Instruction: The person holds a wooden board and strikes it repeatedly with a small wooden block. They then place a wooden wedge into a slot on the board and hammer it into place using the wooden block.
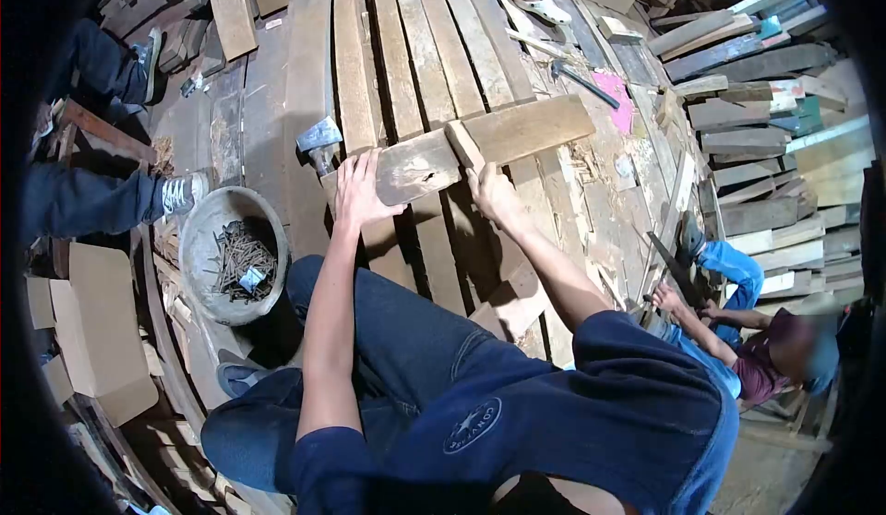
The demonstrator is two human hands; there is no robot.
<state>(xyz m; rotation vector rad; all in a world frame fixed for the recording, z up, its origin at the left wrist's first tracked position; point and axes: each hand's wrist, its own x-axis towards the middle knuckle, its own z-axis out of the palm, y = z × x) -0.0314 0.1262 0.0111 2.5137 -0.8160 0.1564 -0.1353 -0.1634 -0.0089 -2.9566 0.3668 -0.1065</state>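
Nearest, blue-trousered knees and two bare forearms reaching forward over the slatted work surface (397, 63). Left hand (358, 192) spread flat, fingers open, pressing on the near end of a weathered plank (480, 146); not curled round it, apparently to pin it down. Right hand (491, 194) closed round the lower end of a short wooden block (464, 146), held slanting across the plank, perhaps as a cleat being positioned. Plank laid crosswise over the long boards, so resting on several at once. Just beyond the left hand, a hammer head (319, 137), touching or nearly touching the plank's end; which, cannot be told. To the left, within reach, a round basin (198, 238) of nails (242, 258). Beside it, flattened cardboard (97, 330) and another person's shoe (182, 192). Farther right, a seated co-worker's hand (669, 301) at a dark tool. Farthest, stacked timber offcuts (757, 127) and a second hammer (581, 79).
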